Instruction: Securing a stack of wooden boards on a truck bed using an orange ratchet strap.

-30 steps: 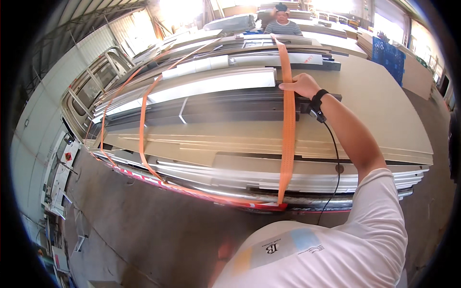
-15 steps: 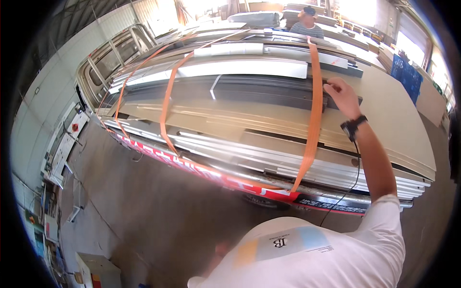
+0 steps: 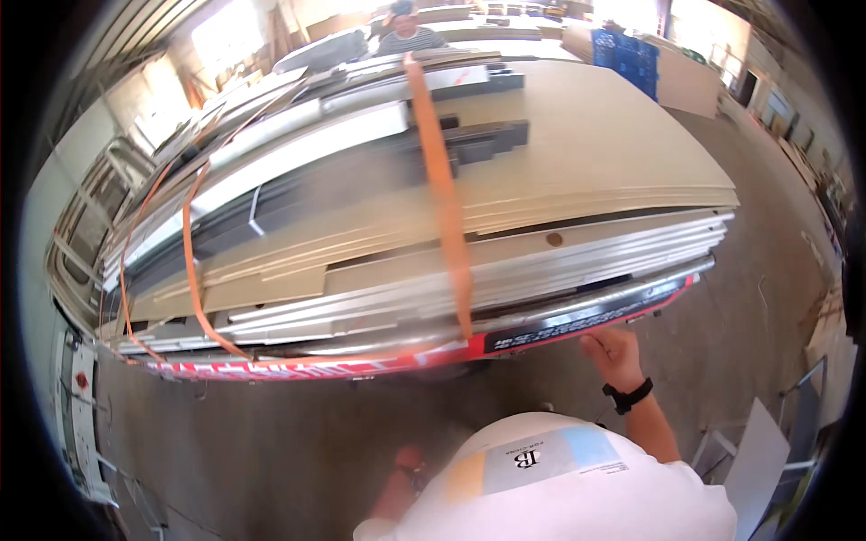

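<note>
My right hand [image 3: 613,355], with a black band on its wrist, hangs just outside the truck bed's red side panel [image 3: 577,330]. Its fingers are curled in, and I see nothing in them. Low in the picture, beside my white shirt, my left hand [image 3: 408,458] is smeared by motion; its fingers cannot be made out. Stacked large boards [image 3: 622,135] and long white and grey strips lie on the bed. An orange strap [image 3: 440,180] runs down over the load to its near side, apart from both hands.
Two more orange straps [image 3: 191,270] cross the load at the left. Behind it stands a person in a striped top [image 3: 413,39]. Blue crates [image 3: 625,59] stand at the back right. A pale panel [image 3: 758,455] and metal frames are at the lower right.
My right hand has come away from the load beside the strap and dropped below the bed's edge. The view has swung to the right, so the load now sits further left.
</note>
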A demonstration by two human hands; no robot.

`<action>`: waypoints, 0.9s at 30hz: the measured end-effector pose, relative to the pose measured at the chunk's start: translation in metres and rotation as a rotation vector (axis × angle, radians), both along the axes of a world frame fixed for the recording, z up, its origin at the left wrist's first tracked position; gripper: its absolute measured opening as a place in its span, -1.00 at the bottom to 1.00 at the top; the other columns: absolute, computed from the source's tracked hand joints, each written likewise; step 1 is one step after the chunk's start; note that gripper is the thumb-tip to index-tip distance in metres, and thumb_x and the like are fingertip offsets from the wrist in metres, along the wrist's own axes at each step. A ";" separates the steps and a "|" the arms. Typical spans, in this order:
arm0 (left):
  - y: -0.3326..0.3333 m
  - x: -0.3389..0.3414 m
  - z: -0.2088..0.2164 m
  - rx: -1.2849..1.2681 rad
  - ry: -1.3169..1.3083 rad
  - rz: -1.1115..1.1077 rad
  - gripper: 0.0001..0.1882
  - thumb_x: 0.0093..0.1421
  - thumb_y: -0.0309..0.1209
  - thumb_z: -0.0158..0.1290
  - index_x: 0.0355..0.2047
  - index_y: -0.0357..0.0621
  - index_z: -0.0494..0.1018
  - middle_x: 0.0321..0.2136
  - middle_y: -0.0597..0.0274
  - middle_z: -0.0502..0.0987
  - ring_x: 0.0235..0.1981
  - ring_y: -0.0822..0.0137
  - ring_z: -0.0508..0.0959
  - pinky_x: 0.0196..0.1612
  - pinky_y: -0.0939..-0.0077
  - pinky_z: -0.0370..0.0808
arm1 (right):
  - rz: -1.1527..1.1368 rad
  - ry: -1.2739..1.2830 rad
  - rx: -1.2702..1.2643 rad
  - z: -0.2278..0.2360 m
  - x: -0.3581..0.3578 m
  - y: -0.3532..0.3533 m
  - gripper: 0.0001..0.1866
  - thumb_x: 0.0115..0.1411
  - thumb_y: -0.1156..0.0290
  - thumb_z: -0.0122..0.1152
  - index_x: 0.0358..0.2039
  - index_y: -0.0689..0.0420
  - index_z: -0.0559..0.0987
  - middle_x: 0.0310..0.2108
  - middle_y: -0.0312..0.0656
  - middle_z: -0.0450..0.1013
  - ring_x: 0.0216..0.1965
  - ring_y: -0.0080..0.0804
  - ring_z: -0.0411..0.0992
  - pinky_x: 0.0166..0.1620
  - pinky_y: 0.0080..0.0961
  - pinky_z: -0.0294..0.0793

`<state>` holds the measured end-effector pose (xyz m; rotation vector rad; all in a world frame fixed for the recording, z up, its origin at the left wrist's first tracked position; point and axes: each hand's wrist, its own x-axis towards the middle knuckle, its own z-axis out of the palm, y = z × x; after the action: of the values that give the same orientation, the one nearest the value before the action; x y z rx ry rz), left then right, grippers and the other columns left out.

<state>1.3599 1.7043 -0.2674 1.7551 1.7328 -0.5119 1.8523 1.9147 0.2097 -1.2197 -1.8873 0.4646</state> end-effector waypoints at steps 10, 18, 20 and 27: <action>0.099 0.119 0.054 0.090 0.141 -0.396 -0.70 0.13 -0.16 0.20 -0.26 -0.06 0.74 -0.24 0.00 0.73 -0.22 -0.01 0.73 -0.12 0.05 0.68 | -0.308 0.022 -0.041 -0.037 0.185 -0.108 -0.89 0.19 0.41 0.46 -0.44 0.14 0.72 -0.60 -0.16 0.56 -0.66 -0.38 0.46 -0.52 -0.50 0.40; 0.090 0.289 -0.005 0.281 -0.038 -0.313 -0.61 0.26 -0.06 0.09 -0.16 -0.06 0.69 -0.16 -0.07 0.70 -0.19 -0.06 0.72 -0.14 0.01 0.66 | -0.348 0.153 -0.045 -0.053 0.302 -0.156 -0.85 0.14 0.32 0.51 -0.43 0.09 0.70 -0.55 -0.20 0.61 -0.53 -0.25 0.59 -0.44 -0.37 0.54; 0.093 0.331 0.009 0.203 -0.066 -0.308 -0.61 0.27 -0.07 0.07 -0.15 -0.07 0.68 -0.14 -0.08 0.69 -0.17 -0.07 0.71 -0.13 -0.01 0.66 | -0.315 0.082 -0.023 -0.046 0.328 -0.156 -0.85 0.13 0.31 0.51 -0.43 0.08 0.71 -0.54 -0.21 0.61 -0.53 -0.25 0.59 -0.44 -0.37 0.54; 0.126 0.407 0.086 -0.010 0.025 -0.433 -0.56 0.32 -0.06 0.01 -0.11 -0.15 0.67 -0.06 -0.12 0.66 -0.02 -0.13 0.67 0.06 -0.04 0.60 | -0.268 -0.062 0.022 -0.030 0.390 -0.137 -0.85 0.14 0.33 0.51 -0.45 0.07 0.69 -0.56 -0.22 0.59 -0.55 -0.25 0.57 -0.46 -0.39 0.51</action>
<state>1.7673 1.8306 -0.1811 2.1326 1.3594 -0.7235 2.2422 1.7774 0.1798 -1.4617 -1.7414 0.2632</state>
